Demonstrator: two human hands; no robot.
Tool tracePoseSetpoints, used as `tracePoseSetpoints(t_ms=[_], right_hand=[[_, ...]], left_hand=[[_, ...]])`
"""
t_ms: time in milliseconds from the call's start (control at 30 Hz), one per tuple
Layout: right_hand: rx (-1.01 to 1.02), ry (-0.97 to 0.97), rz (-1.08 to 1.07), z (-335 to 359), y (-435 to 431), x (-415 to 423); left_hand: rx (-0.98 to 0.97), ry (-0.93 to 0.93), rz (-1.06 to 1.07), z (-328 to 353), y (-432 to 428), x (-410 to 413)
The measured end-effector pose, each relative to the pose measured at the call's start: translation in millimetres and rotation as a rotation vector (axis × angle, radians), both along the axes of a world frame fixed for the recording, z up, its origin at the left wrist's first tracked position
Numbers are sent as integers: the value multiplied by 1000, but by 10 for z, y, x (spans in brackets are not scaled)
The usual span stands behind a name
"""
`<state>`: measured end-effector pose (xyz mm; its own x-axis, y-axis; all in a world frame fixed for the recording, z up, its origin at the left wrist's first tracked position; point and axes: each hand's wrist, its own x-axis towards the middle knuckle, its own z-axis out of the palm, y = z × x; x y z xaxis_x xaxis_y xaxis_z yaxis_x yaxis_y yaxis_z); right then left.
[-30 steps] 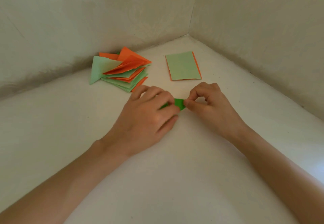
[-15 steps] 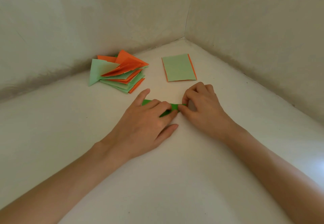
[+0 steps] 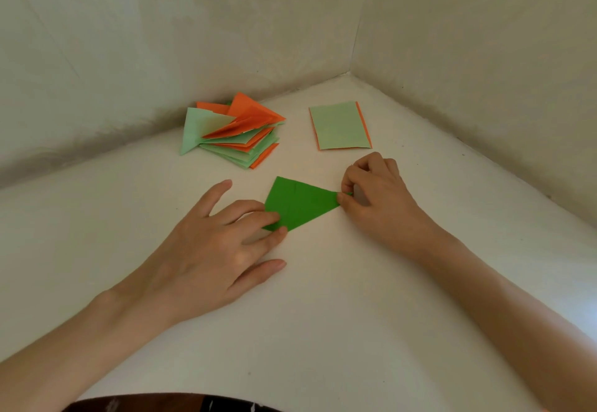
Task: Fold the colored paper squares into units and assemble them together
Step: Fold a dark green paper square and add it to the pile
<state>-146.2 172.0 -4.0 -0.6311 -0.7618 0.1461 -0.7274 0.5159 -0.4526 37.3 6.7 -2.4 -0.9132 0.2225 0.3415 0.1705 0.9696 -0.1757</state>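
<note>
A dark green paper [image 3: 298, 203] lies flat on the white surface, spread into a wedge shape with crease lines across it. My left hand [image 3: 223, 243] presses its near left corner down with straight fingers. My right hand [image 3: 374, 198] pinches the paper's right tip between thumb and forefinger. A pile of folded orange and light green units [image 3: 235, 132] sits behind my left hand. Behind my right hand lies a small stack of flat paper sheets [image 3: 339, 126], light green on top with orange edges showing.
The white surface [image 3: 323, 314] runs into a corner between two pale walls [image 3: 352, 69] close behind the papers. A dark edge [image 3: 168, 403] shows at the bottom of the view.
The green paper was a narrow folded strip between both hands; it now lies opened out flat. My right hand drew its tip to the right and my left fingers straightened.
</note>
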Motion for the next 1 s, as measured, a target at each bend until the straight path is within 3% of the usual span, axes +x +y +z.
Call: tracePoseSetpoints(t_ms=[167, 300, 367, 500, 667, 800, 1000], right_hand=[[-5, -27, 10, 16, 0, 15], [-23, -22, 14, -5, 13, 13], [-66, -28, 36, -15, 23, 3], [-311, -81, 117, 28, 61, 27], [-472, -298, 104, 84, 54, 40], [-560, -487, 111, 83, 38, 12], [-596, -753, 200, 148, 37, 84]], left_hand=[[273, 75, 22, 104, 75, -299], [383, -80, 139, 14, 170, -597], [559, -136, 247, -42, 153, -667], [828, -72, 228, -37, 93, -691], [1477, -27, 94, 45, 49, -659], [1606, 35, 52, 92, 74, -644], [1602, 16, 2, 90, 108, -615]])
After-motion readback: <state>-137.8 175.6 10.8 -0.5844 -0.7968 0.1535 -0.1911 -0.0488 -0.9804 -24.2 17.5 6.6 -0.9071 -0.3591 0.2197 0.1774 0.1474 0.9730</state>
